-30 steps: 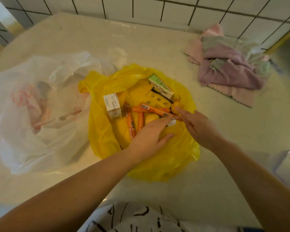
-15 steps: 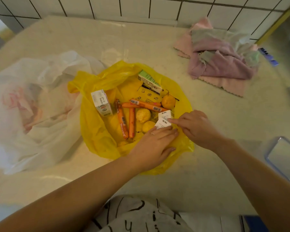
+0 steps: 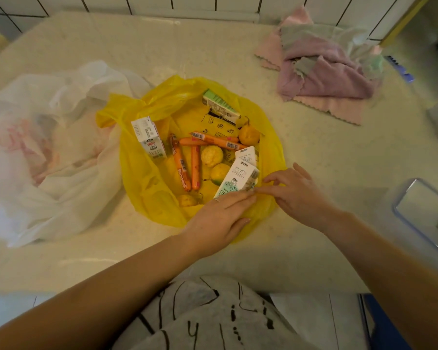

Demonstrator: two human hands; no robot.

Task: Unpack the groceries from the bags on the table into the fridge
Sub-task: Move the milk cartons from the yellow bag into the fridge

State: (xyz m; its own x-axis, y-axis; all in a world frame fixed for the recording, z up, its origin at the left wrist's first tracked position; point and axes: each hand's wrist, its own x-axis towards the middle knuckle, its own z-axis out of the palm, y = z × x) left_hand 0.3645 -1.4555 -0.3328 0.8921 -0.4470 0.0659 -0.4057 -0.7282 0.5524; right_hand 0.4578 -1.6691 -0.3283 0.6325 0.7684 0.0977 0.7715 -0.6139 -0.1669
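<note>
Nearest, the left hand [image 3: 218, 218] is laid flat on the near rim of the yellow bag [image 3: 147, 183], fingers straight, gripping nothing. Just beside it, the right hand [image 3: 296, 193] is held with fingers loosely bent at the bag's right rim, fingertips touching the left hand's; whether plastic is pinched cannot be told. Inside the spread-open bag on the table [image 3: 314, 152] are seen a white carton [image 3: 238, 178] close to the fingertips, small yellow fruits [image 3: 212, 155], orange sausages [image 3: 195, 166], another white carton [image 3: 149, 137] and a green carton [image 3: 220, 106]. Left of it, a white bag [image 3: 43, 152] is crumpled. Farther right, folded cloths [image 3: 324, 69] are piled.
</note>
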